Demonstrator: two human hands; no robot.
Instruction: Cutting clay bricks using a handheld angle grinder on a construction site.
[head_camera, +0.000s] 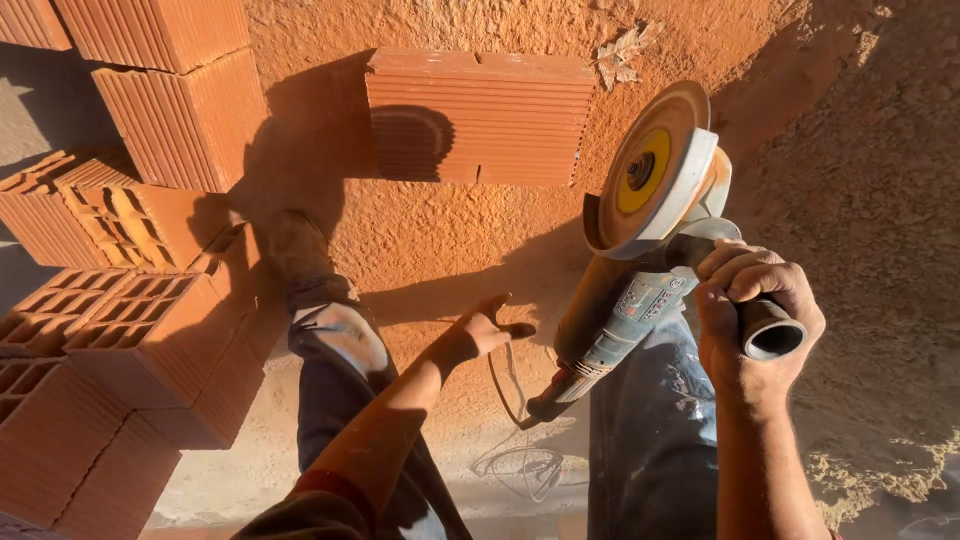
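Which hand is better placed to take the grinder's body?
Left, probably. The left hand is empty and open, close to the grinder body. The right hand already has its grip on the side handle.

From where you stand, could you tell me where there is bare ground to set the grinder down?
Bare dusty ground lies between the single ribbed brick, the boot and the left hand. More open dirt stretches right of the angle grinder held in the right hand. The left side is crowded with stacked hollow bricks; the cord trails between the legs.
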